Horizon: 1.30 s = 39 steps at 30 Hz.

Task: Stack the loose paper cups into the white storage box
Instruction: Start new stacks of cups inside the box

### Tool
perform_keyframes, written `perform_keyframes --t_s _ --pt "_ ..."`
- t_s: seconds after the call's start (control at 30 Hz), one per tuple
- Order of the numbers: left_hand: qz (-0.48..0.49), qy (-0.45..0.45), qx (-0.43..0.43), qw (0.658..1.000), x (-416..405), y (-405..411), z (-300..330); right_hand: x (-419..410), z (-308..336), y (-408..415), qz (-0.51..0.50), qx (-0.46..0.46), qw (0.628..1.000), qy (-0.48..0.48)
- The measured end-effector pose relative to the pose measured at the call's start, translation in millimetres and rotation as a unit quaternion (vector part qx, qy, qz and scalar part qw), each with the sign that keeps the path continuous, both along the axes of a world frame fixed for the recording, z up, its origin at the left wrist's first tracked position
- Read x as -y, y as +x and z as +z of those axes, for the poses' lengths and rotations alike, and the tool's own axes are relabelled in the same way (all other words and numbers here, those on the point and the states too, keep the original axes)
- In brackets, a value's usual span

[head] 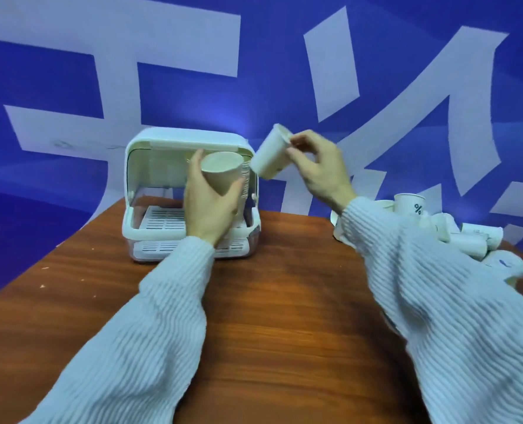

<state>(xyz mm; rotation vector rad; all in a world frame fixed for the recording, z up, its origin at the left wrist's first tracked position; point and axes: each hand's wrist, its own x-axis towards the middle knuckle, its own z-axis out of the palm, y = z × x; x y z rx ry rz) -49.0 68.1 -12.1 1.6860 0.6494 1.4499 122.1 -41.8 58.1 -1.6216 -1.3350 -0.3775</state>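
Single head-worn wide-angle view, looking forward and down across a reddish-brown wooden table (pixel 284 301) from close above its near edge. Both ribbed pale sleeves enter from the lower corners; a blue backdrop with large pale lettering (pixel 284 71), bowed by the lens, fills the upper half.

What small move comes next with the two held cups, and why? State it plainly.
Probably lower the tilted white paper cup in the right hand base-first into the open-mouthed beige paper cup gripped by the left hand. The two are apart, its base hangs just beside that mouth, and the open white plastic storage box waits behind.
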Motion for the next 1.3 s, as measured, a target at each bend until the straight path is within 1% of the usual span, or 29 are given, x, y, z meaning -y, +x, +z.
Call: perform_keyframes --t_s 0.07,0.13,0.27,0.37,0.53,0.6,0.63,0.7,0.73,0.77,0.8,0.83,0.87,0.9,0.97,1.07,1.13,1.2,1.3 --pt "0.022 -0.023 0.039 0.999 -16.5 -10.8 4.5 -22.3 -7.6 -17.3 0.039 0.014 0.999 -0.011" --pt "0.041 -0.046 0.078 0.995 -26.9 -18.8 8.3 -41.6 -13.9 -27.3 0.056 0.016 0.998 -0.036" --pt "0.076 -0.057 0.118 0.988 -37.7 -27.4 10.9 -70.0 -28.9 -37.5 0.077 0.042 0.984 -0.153" --pt "0.078 -0.054 0.107 0.990 -39.9 -27.5 9.6 -82.2 -41.1 -44.0 0.071 0.060 0.975 -0.203" --pt "0.075 -0.049 0.103 0.991 -40.5 -26.8 7.8 -87.9 -37.1 -48.6 0.058 0.131 0.969 -0.202" --pt "0.078 -0.051 0.102 0.990 -42.3 -26.8 6.1 -87.3 -38.8 -49.5 0.054 0.149 0.962 -0.221" --pt "0.077 -0.052 0.097 0.991 -43.4 -27.1 5.0 -86.1 -42.7 -50.7 0.051 0.169 0.953 -0.247" --pt "0.066 -0.054 0.085 0.993 -45.5 -27.3 2.7 -82.0 -57.1 -55.4 0.026 0.231 0.922 -0.311" --pt "0.059 -0.052 0.080 0.994 -46.8 -26.9 1.0 -80.8 -65.1 -55.9 0.012 0.253 0.911 -0.326" --pt "0.052 -0.045 0.074 0.995 -47.2 -26.0 -0.6 -80.6 -72.4 -55.6 -0.002 0.257 0.912 -0.319" --pt "0.046 -0.033 0.067 0.996 -47.1 -24.8 -1.8 -80.7 -78.3 -55.2 -0.009 0.234 0.926 -0.297" --pt "0.040 -0.021 0.063 0.997 -46.5 -23.2 -2.5 -79.7 -82.3 -56.3 -0.003 0.184 0.945 -0.269" --pt "0.033 -0.011 0.064 0.997 -45.6 -21.7 -2.7 -78.4 -85.1 -58.5 0.016 0.118 0.962 -0.247" --pt "0.028 -0.004 0.068 0.997 -45.4 -20.3 -2.5 -77.7 -88.3 -61.0 0.046 0.051 0.970 -0.233" --pt "0.024 0.004 0.070 0.997 -46.5 -18.0 -1.6 -75.9 -94.1 -69.0 0.087 -0.043 0.976 -0.196" --pt "0.025 0.016 0.041 0.999 -51.4 -14.3 -2.1 -75.2 -96.8 -77.8 0.079 -0.149 0.975 -0.143" --pt "0.027 0.041 0.005 0.999 -51.0 -11.5 -4.8 -76.3 -95.1 -74.6 0.077 -0.180 0.971 -0.141" --pt "0.028 0.075 -0.044 0.996 -50.9 -7.6 -11.3 -74.9 -93.0 -70.1 0.088 -0.189 0.967 -0.145" --pt "0.055 0.106 -0.185 0.975 -52.7 -4.0 -22.3 -73.7 -93.0 -64.2 0.090 -0.183 0.966 -0.157"
